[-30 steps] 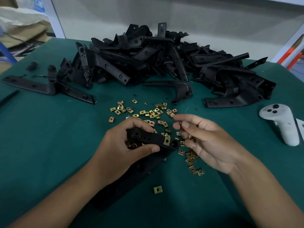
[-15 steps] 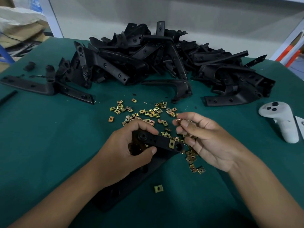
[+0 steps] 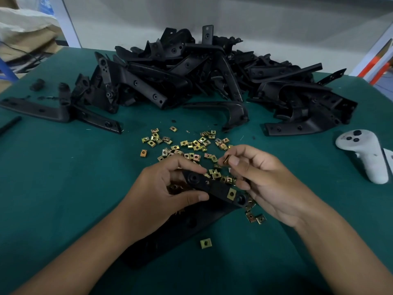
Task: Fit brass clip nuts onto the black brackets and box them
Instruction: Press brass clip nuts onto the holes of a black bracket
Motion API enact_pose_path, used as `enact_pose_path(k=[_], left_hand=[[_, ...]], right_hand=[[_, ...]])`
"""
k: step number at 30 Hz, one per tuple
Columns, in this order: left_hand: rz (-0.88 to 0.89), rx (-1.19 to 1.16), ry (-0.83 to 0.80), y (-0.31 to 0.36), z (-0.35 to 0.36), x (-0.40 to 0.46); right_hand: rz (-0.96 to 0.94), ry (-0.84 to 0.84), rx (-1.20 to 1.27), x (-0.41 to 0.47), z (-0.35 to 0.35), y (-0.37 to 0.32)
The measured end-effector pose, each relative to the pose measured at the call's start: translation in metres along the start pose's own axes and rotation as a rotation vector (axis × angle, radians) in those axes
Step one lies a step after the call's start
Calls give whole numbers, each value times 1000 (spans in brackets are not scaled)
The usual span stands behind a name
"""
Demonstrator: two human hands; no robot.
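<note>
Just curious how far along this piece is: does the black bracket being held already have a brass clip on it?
Yes, one brass clip nut sits on the bracket that the left hand grips.

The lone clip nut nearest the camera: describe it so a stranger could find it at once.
Start at the bracket held by the left hand on the green table. Just below its long arm lies one brass clip nut. It sits alone, apart from the scattered nuts beyond the hands.
</note>
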State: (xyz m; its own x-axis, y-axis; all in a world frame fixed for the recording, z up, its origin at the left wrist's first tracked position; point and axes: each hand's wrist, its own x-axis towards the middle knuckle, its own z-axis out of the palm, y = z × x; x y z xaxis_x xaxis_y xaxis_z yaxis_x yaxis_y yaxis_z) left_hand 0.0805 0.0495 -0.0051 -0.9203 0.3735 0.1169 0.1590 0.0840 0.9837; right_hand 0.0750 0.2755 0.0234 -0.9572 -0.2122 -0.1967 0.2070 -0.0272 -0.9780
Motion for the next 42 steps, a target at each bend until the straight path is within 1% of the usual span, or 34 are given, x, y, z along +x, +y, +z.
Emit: enact_pose_path(k=[4, 7, 11, 17, 22, 30, 35, 39, 42], left_hand=[[24, 41, -20, 1, 0, 0], [26, 34, 12, -1, -1, 0], [6, 3, 65, -3, -1, 1], [47, -11, 63, -2, 1, 1], [55, -24, 57, -3, 0, 1], [87, -98, 139, -4, 0, 5], [148, -194, 204, -3, 0, 7], [179, -184, 276, -2, -3, 7], [204, -134, 260, 4, -3, 5]], right_hand=[[-27, -49, -74, -4, 7, 1], [-59, -46, -120, -4, 11, 2], [-49, -35, -111, -5, 11, 2], [-40, -47, -145, -6, 7, 1], [-62, -85, -212, -6, 7, -1], [-51, -174, -209, -5, -1, 0], [-72, -144, -314, -1, -7, 4], [-156, -94, -394, -1, -10, 3], [-194, -59, -451, -4, -12, -7]])
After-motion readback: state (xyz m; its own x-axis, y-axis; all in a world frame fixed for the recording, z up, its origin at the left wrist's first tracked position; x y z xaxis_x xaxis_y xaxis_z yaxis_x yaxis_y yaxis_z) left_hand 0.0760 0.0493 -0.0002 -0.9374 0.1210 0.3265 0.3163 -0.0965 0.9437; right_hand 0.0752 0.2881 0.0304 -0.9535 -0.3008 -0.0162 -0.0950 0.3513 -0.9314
